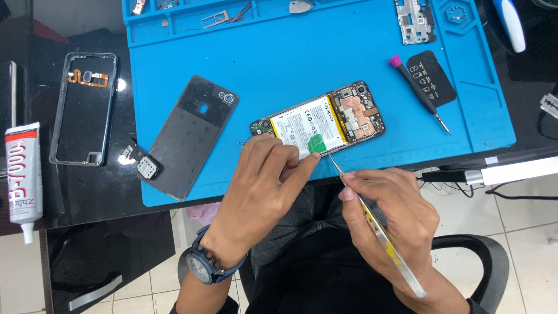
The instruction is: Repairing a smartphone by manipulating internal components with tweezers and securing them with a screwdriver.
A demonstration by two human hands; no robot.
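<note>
An opened phone [343, 116] lies tilted on the blue work mat [325, 52], showing its white battery, a green pull tab and the circuit board. My left hand [261, 180], with a dark wristwatch, pinches the phone's near edge by the green tab. My right hand [389, 215] holds metal tweezers [378, 232] whose tip reaches the phone's lower edge beside the tab.
A dark back cover [189, 136] and a small part [146, 167] lie at the mat's left edge. A phone frame [84, 107] and a glue tube [23, 174] rest on the black table. A pink-capped screwdriver [418, 93], black piece [433, 78] and metal shield [414, 22] lie at right.
</note>
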